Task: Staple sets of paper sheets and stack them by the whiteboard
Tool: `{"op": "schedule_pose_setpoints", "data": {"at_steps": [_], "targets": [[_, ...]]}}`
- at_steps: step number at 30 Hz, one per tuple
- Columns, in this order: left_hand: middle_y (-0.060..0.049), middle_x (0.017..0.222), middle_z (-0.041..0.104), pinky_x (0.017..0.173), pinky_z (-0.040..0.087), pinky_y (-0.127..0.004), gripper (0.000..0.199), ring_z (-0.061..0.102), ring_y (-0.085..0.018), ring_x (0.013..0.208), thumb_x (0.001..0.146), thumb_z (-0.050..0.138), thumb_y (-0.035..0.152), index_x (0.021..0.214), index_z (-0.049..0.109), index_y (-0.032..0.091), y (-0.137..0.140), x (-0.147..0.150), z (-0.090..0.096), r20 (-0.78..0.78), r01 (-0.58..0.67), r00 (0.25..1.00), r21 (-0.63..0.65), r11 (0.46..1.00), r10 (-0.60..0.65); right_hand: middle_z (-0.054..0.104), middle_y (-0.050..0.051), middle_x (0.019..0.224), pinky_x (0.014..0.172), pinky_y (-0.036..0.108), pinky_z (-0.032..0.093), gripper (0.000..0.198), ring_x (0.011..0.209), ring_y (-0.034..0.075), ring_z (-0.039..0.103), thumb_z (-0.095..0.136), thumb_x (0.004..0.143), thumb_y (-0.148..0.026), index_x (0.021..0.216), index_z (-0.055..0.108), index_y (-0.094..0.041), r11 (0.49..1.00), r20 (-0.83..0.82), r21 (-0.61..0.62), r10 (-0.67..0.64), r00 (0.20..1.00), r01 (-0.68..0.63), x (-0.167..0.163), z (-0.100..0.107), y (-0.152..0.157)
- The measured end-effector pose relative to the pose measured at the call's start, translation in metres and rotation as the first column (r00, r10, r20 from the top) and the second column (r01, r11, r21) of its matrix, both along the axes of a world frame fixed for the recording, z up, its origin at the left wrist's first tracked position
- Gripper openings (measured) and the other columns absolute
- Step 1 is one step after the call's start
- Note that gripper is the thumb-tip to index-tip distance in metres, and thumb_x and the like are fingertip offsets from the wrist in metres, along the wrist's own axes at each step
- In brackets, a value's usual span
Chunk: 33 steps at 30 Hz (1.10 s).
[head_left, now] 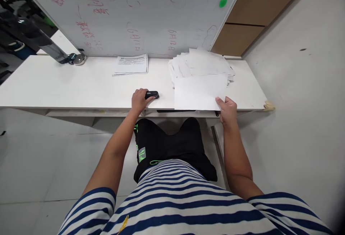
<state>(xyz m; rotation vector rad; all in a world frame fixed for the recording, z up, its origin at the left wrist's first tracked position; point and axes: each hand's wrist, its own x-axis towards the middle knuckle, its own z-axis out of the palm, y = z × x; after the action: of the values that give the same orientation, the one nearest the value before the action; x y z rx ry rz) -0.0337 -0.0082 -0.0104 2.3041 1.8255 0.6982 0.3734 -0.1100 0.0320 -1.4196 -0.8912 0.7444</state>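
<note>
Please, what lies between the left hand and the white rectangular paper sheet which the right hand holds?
In the head view, the small black oblong object held in the left hand, then smooth white tabletop up to the sheet.

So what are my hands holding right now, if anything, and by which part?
Your left hand grips a black stapler-like tool by its left end; your right hand pinches a white sheet near its near right corner.
</note>
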Motion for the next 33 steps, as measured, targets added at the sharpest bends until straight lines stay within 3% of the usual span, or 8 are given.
{"op": "schedule_pose_setpoints", "data": {"at_steps": [4, 10, 14, 19, 23, 25, 29, 33], "targets": [[-0.015, 0.113, 0.067, 0.095, 0.043, -0.048, 0.036, 0.055, -0.036, 0.111, 0.09, 0.066, 0.053, 0.113, 0.063, 0.025, -0.001, 0.002, 0.002, 0.0, -0.01, 1.0, -0.008, 1.0, 0.01, 0.072, 0.003, 0.081, 0.08, 0.04, 0.058, 0.037, 0.078, 0.021, 0.067, 0.08, 0.067, -0.051, 0.085, 0.069, -0.021, 0.999, -0.032, -0.032, 0.008, 0.999, -0.009, -0.006, -0.002, 0.002], [-0.016, 0.114, 0.065, 0.096, 0.042, -0.046, 0.04, 0.055, -0.035, 0.112, 0.091, 0.065, 0.056, 0.114, 0.061, 0.023, -0.004, 0.003, 0.003, -0.022, -0.017, 1.0, -0.004, 1.0, 0.017, 0.073, 0.002, 0.081, 0.084, 0.039, 0.058, 0.033, 0.079, 0.02, 0.068, 0.08, 0.068, -0.046, 0.083, 0.069, -0.02, 0.999, -0.073, -0.034, -0.001, 0.997, -0.001, -0.015, -0.015, 0.008], [-0.015, 0.114, 0.066, 0.096, 0.042, -0.045, 0.039, 0.055, -0.034, 0.11, 0.092, 0.064, 0.056, 0.114, 0.061, 0.024, -0.003, 0.003, 0.002, -0.03, -0.021, 0.999, -0.003, 1.0, 0.021, 0.074, 0.005, 0.088, 0.083, 0.041, 0.059, 0.038, 0.087, 0.024, 0.07, 0.076, 0.073, -0.052, 0.093, 0.067, -0.02, 0.997, -0.101, -0.006, 0.075, 0.992, -0.076, -0.035, -0.006, 0.033], [-0.015, 0.107, 0.066, 0.091, 0.043, -0.045, 0.038, 0.056, -0.034, 0.104, 0.092, 0.064, 0.057, 0.108, 0.063, 0.022, 0.0, 0.006, -0.002, -0.014, -0.046, 0.999, 0.02, 0.999, 0.046, 0.07, 0.007, 0.103, 0.085, 0.041, 0.06, 0.035, 0.099, 0.025, 0.069, 0.07, 0.08, -0.05, 0.098, 0.061, -0.022, 0.954, -0.178, 0.023, 0.297, 0.938, -0.298, -0.106, 0.02, 0.123], [-0.014, 0.102, 0.065, 0.088, 0.043, -0.044, 0.039, 0.056, -0.032, 0.099, 0.091, 0.066, 0.058, 0.103, 0.064, 0.021, 0.0, 0.009, -0.004, 0.031, -0.057, 0.998, 0.036, 0.998, 0.056, 0.066, 0.002, 0.095, 0.085, 0.038, 0.06, 0.021, 0.097, 0.02, 0.069, 0.064, 0.09, -0.04, 0.095, 0.058, -0.02, 0.857, -0.203, 0.009, 0.506, 0.838, -0.515, -0.196, 0.045, 0.226], [-0.013, 0.101, 0.065, 0.086, 0.043, -0.043, 0.042, 0.056, -0.03, 0.096, 0.091, 0.065, 0.06, 0.106, 0.063, 0.02, -0.001, 0.009, -0.006, 0.028, -0.044, 0.999, 0.057, 0.997, 0.042, 0.065, -0.001, 0.09, 0.086, 0.036, 0.059, 0.018, 0.094, 0.016, 0.07, 0.054, 0.098, -0.037, 0.094, 0.055, -0.019, 0.763, -0.275, -0.009, 0.619, 0.735, -0.646, -0.239, 0.061, 0.271], [-0.012, 0.099, 0.065, 0.084, 0.042, -0.041, 0.046, 0.056, -0.028, 0.092, 0.094, 0.058, 0.063, 0.107, 0.061, 0.02, -0.003, 0.008, -0.008, -0.01, -0.02, 1.0, 0.061, 0.998, 0.021, 0.068, -0.001, 0.092, 0.094, 0.028, 0.053, 0.025, 0.101, 0.007, 0.067, 0.034, 0.107, -0.029, 0.093, 0.052, -0.019, 0.689, -0.47, -0.005, 0.638, 0.61, -0.725, -0.298, 0.084, 0.339], [-0.012, 0.1, 0.064, 0.082, 0.041, -0.04, 0.049, 0.056, -0.028, 0.091, 0.094, 0.053, 0.067, 0.108, 0.06, 0.02, -0.004, 0.008, -0.008, -0.03, 0.0, 1.0, 0.047, 0.999, 0.001, 0.071, 0.003, 0.109, 0.103, 0.044, 0.055, 0.033, 0.114, 0.016, 0.066, 0.031, 0.109, -0.038, 0.106, 0.058, -0.02, 0.682, -0.09, 0.008, 0.728, 0.679, -0.731, -0.325, 0.051, 0.386]]}}
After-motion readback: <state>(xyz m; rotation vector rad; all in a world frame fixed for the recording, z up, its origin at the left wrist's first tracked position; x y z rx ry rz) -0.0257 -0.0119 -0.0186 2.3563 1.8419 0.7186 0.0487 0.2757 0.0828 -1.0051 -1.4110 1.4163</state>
